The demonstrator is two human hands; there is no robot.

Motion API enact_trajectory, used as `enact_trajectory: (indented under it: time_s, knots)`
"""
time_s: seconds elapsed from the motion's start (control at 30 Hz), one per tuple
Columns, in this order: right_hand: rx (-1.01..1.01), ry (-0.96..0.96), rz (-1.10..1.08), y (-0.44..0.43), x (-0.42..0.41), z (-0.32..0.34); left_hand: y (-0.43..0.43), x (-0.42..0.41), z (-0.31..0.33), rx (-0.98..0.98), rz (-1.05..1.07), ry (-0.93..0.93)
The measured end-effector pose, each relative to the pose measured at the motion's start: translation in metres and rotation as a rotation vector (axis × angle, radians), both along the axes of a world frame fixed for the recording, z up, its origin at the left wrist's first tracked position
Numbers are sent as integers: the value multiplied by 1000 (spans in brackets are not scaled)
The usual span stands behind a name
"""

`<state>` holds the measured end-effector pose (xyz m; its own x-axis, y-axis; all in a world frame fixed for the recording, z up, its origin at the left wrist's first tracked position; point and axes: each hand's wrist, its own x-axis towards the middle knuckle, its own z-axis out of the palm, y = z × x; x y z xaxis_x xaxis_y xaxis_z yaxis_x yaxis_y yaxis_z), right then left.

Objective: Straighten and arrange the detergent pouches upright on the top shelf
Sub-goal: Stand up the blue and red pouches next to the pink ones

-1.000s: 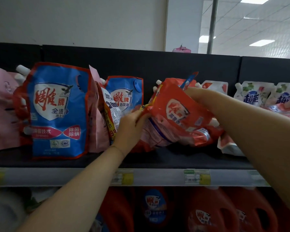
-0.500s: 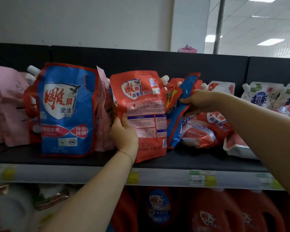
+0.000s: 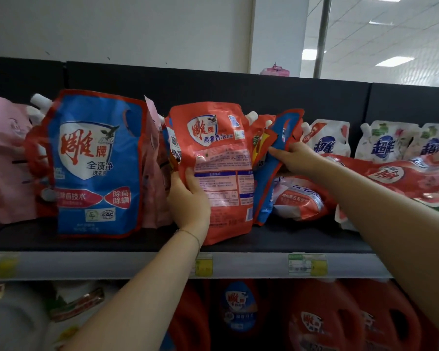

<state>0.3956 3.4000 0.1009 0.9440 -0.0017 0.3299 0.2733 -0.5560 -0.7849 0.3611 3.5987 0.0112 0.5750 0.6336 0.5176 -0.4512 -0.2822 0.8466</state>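
Detergent pouches [image 3: 325, 140]: a crowded row along the top shelf [image 3: 162, 239], some standing, some slumped.
Big blue pouch [image 3: 94, 163]: upright at the left, near the shelf's front edge.
Red pouch [image 3: 218, 153]: upright just right of the blue one, back label facing out, base on the shelf at its front edge.
Fallen pouch [image 3: 299, 198]: flat on the shelf under the right forearm, long axis running sideways.
Blue-edged pouch [image 3: 276, 158]: seen edge-on, touching the red pouch's right side; it leans, base low and left, top up and right.
Left hand [image 3: 188, 201]: grips the red pouch's left edge low down, thumb across the front, fingers curled behind and out of sight.
Right hand [image 3: 297, 158]: pinches the blue-edged pouch at mid-height from its right side, fingertips [image 3: 274, 150] pressed together against it.
What the next move turns on: I'd say the leaning pouch lies just left of the right fingers, so that hand is the nearer and need only tip the top leftward.
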Motion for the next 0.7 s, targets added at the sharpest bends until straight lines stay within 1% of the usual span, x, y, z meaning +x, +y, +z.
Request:
enact_trajectory:
  time_s: [0.1,0.13,0.2,0.27,0.3,0.33,0.4,0.43,0.47,0.5,0.57,0.63,0.7]
  knots:
    - [-28,-8,37,16,-5,-27,4,-2,-3,28,-1,-103]
    - [12,-29,41,22,-5,-38,6,-5,-5,64,15,-137]
    - [136,-101,-41,34,-5,-58,8,-9,-10,204,90,-231]
    - [220,-152,-147,44,-6,-76,8,-11,-19,435,185,-324]
    - [257,-152,-172,48,-7,-85,7,-13,-23,567,183,-342]
    - [306,-121,-185,50,-7,-93,5,-16,-27,708,157,-347]
    - [418,-20,-222,54,-8,-105,1,-16,-32,1077,162,-355]
    - [437,3,-239,54,-6,-108,-2,-14,-34,1270,198,-358]
    - [422,4,-252,55,-5,-110,-4,-11,-35,1417,215,-352]
    - [391,-13,-260,56,-5,-109,-6,-8,-35,1500,200,-324]
    - [296,-13,-265,59,-8,-107,-6,-1,-33,1533,162,-229]
    - [201,-10,-283,58,-8,-107,-2,2,-34,1522,172,-161]
    - [168,10,-310,52,-6,-105,2,4,-37,1488,170,-127]
